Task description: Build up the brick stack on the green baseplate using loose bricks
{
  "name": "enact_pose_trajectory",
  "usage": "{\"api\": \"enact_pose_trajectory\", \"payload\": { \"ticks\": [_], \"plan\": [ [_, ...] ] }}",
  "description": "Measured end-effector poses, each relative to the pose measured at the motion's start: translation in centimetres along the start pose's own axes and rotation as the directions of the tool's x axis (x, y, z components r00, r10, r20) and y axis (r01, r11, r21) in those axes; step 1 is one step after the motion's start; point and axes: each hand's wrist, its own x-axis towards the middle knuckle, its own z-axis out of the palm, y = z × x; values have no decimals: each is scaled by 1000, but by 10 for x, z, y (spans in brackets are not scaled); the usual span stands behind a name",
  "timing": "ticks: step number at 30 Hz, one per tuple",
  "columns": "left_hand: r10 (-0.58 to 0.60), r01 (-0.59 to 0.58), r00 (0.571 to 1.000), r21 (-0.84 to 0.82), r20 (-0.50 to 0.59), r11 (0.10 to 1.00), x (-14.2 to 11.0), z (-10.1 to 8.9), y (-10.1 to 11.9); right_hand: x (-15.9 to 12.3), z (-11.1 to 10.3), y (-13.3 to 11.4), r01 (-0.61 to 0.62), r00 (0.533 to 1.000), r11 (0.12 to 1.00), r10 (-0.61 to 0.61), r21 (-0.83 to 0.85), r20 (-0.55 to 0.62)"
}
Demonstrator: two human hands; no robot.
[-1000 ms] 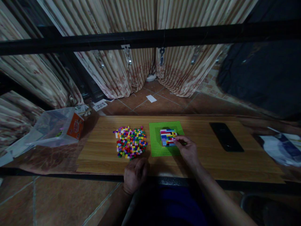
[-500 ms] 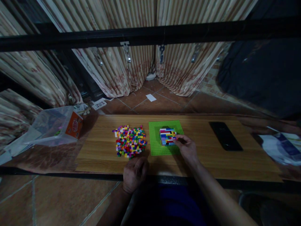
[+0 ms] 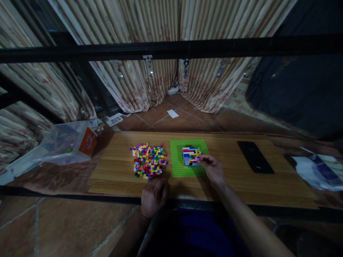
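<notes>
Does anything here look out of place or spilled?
Perhaps one thing: a flat white rectangular sheet lies on the reddish-brown tiled floor beyond the brown wooden tabletop, as if dropped. The loose multicoloured plastic bricks sit in one heap, so seem unspilled.

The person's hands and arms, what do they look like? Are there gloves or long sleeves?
Both the left hand and the right hand are bare, with no gloves. No sleeve shows on the left forearm or right forearm, nor any watch. It's too dim to make out small markings.
</notes>
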Motion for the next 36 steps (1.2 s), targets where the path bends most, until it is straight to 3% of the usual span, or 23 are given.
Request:
{"api": "enact_pose_trajectory", "payload": {
  "ticks": [26, 36],
  "plan": [
    [-16, 16, 1000, 7, 8, 1000, 0, 2, 1, 4, -2, -10, -87, 994, 995, 84, -45, -67],
    [-29, 29, 1000, -22, 8, 999, -2, 1, 2, 4, -8, -2, -22, 1000, 994, 24, -106, 12]
  ]
}}
